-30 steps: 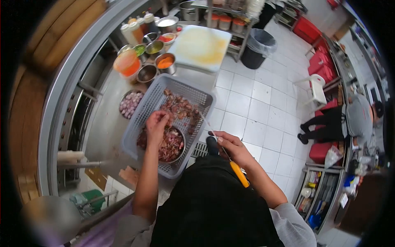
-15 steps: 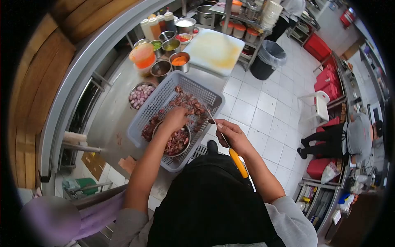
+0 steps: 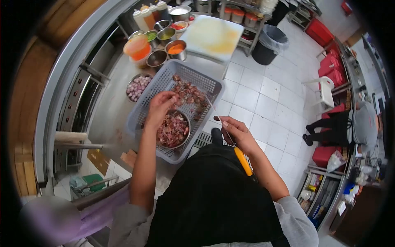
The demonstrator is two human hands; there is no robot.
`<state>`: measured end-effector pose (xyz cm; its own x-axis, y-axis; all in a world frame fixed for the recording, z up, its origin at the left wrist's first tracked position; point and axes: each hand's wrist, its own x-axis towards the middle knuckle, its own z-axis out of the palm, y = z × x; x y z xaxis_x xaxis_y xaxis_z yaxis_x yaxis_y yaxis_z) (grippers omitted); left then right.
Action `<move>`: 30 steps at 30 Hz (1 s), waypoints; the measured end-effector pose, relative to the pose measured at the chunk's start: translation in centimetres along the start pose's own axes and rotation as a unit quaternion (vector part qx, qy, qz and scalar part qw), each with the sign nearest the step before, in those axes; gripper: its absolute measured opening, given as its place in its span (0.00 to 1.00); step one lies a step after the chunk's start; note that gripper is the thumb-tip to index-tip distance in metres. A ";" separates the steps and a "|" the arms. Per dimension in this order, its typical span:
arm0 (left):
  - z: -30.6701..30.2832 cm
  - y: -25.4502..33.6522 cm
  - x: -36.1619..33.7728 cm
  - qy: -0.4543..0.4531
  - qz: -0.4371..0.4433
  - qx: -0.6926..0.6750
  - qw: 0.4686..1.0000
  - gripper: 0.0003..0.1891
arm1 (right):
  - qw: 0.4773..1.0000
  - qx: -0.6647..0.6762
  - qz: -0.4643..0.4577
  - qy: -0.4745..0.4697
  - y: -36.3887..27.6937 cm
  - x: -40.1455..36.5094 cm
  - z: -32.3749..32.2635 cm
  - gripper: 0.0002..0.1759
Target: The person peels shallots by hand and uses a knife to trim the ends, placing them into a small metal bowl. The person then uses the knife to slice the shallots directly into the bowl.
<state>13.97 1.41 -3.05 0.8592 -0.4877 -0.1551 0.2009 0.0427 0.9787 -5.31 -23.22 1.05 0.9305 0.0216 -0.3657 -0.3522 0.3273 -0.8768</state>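
Observation:
A grey perforated plastic basket [image 3: 138, 110] lies in front of me, with small reddish-brown pieces [image 3: 190, 94] that look like shallots heaped at its far end. In its near end sits a metal bowl [image 3: 188, 138] full of reddish-purple pieces [image 3: 173, 131]. My left hand [image 3: 159, 108] is over the basket just beyond this bowl, its fingers pinched; what they hold I cannot tell. Past the basket's right side, my right hand [image 3: 236, 132] grips a thin-bladed knife [image 3: 243, 161] by its blade. The orange handle points back towards my apron, and the blade tip reaches the basket.
Left of the basket stands a bowl of peeled shallots [image 3: 139, 87]. Beyond are an orange-filled tub [image 3: 137, 47], metal pots [image 3: 156, 59], squeeze bottles [image 3: 149, 18] and a white cutting board [image 3: 212, 39]. A black bin [image 3: 265, 51] stands on the tiles; another person [image 3: 349, 125] is at the right.
My left hand has come up from the metal bowl and away to the left, uncovering more of its contents. The right hand keeps its hold on the knife. The view has shifted slightly.

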 end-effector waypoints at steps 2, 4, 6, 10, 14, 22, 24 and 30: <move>-0.4 -0.4 -3.5 0.033 0.019 -0.135 0.990 0.08 | 1.000 -0.021 -0.008 -0.021 0.8 1.0 1.3 0.23; -0.4 -1.9 -6.3 0.040 0.044 -0.237 0.970 0.12 | 0.996 -0.045 -0.001 -0.078 1.2 1.7 2.4 0.25; 0.5 -2.2 -9.0 0.063 0.060 -0.253 0.964 0.12 | 0.988 -0.076 0.009 -0.133 0.8 2.1 4.1 0.25; 3.9 0.1 -12.4 0.111 0.108 -0.313 0.937 0.13 | 0.980 -0.091 -0.041 -0.171 0.0 2.0 7.9 0.27; 4.6 -0.7 -14.2 0.152 0.090 -0.357 0.917 0.14 | 0.966 -0.116 -0.113 -0.203 0.5 2.3 9.3 0.32; 5.0 -2.0 -14.4 0.117 0.121 -0.345 0.923 0.13 | 0.957 -0.179 -0.112 -0.197 0.2 1.7 9.7 0.32; 5.2 -1.7 -14.4 0.107 0.117 -0.370 0.915 0.14 | 0.961 -0.173 -0.103 -0.190 0.1 1.5 9.6 0.31; 6.0 -1.7 -14.6 0.164 0.098 -0.349 0.918 0.14 | 0.964 -0.161 -0.138 -0.161 0.7 1.3 9.8 0.31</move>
<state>-1.75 3.25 -1.67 0.9833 -0.1278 -0.1297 0.1820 0.7046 0.6859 -3.35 -13.72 3.05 0.9578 0.2853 -0.0342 -0.0513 0.0526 -0.9973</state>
